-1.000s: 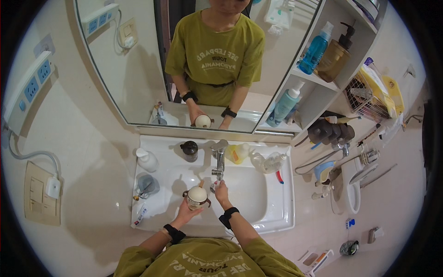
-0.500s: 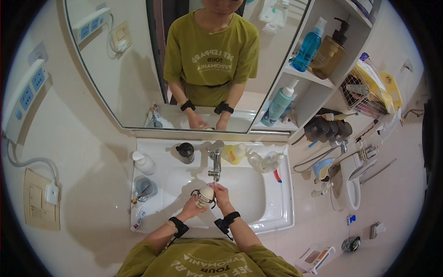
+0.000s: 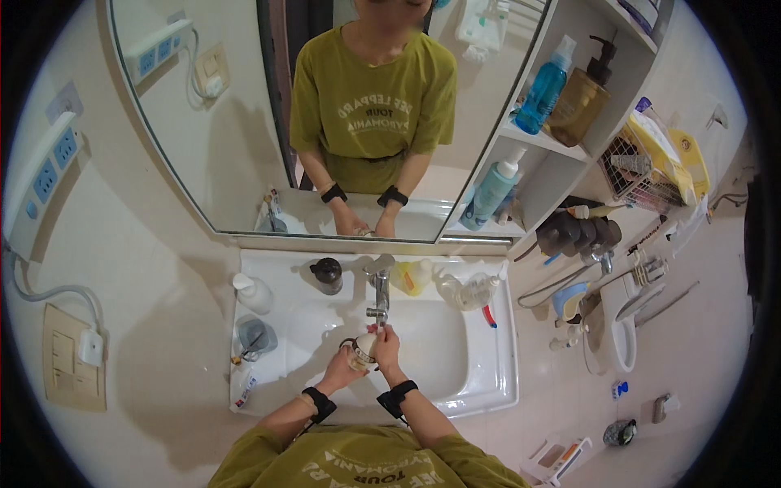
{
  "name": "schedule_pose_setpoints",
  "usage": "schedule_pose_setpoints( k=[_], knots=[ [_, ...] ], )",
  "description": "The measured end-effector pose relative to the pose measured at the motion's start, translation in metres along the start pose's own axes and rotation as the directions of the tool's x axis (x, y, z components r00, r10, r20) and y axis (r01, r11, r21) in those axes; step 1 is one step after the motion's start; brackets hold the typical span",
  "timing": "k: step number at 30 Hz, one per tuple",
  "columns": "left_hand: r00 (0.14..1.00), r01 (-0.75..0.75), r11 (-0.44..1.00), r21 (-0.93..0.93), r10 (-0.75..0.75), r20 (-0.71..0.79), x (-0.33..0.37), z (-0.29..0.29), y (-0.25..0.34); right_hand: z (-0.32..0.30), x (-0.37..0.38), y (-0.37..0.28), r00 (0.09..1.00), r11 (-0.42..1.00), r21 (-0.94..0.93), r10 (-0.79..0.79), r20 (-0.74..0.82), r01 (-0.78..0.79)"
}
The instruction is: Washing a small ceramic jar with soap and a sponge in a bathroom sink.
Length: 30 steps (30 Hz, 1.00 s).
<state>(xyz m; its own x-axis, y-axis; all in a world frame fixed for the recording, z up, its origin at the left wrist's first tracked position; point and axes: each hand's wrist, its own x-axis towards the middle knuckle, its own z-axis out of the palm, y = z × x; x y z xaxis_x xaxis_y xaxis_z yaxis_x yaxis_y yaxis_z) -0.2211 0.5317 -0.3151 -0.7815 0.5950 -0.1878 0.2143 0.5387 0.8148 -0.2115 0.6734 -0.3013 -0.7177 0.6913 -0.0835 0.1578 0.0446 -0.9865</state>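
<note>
Over the white washbasin (image 3: 493,358), my left hand (image 3: 342,374) is closed around a small cream baby bottle (image 3: 365,346) with dark curved side handles. The bottle is tilted below the chrome faucet (image 3: 379,289). My right hand (image 3: 388,350) is against the bottle's right side, its fingers pressed together just under the spout. A small reddish spot shows by those fingertips; what they pinch is too small to make out. Part of the bottle is hidden behind my right hand.
Along the basin's back stand a dark bottle (image 3: 327,276), a yellow-labelled bottle (image 3: 411,276) and a clear pump bottle (image 3: 477,291). At left are a white pump bottle (image 3: 253,293), a grey cup (image 3: 257,335) and a toothpaste tube (image 3: 243,394). A mirror (image 3: 244,163) hangs above.
The bottle has turned and tipped to the right, and its handles have swung round. My right hand has come lower, against its side. My left hand keeps its hold.
</note>
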Motion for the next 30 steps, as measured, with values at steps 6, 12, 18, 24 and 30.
schedule_pose_setpoints(
  k=[6,12,18,24,30],
  knots=[
    [0.989,-0.125,0.969,-0.212,0.105,-0.105,-0.002,0.014,-0.014,-0.004,-0.007,0.000,0.993,0.974,0.196,0.108,0.047,-0.115],
    [0.995,-0.057,0.979,-0.195,0.039,-0.094,-0.003,0.015,-0.016,0.000,-0.004,0.001,0.995,0.987,0.135,0.084,0.051,-0.090],
    [0.959,-0.019,0.933,0.360,0.119,-0.257,-0.004,0.001,0.027,-0.005,0.000,0.029,0.966,0.981,-0.042,0.195,0.170,-0.191],
    [0.994,-0.088,0.954,0.287,0.104,-0.042,0.010,-0.018,0.049,-0.031,0.023,0.014,0.896,0.956,0.034,0.262,0.358,-0.293],
    [0.955,-0.162,0.968,-0.193,0.104,-0.277,0.042,0.021,-0.014,-0.031,0.017,0.018,0.899,0.820,0.378,0.428,0.095,-0.430]
  ],
)
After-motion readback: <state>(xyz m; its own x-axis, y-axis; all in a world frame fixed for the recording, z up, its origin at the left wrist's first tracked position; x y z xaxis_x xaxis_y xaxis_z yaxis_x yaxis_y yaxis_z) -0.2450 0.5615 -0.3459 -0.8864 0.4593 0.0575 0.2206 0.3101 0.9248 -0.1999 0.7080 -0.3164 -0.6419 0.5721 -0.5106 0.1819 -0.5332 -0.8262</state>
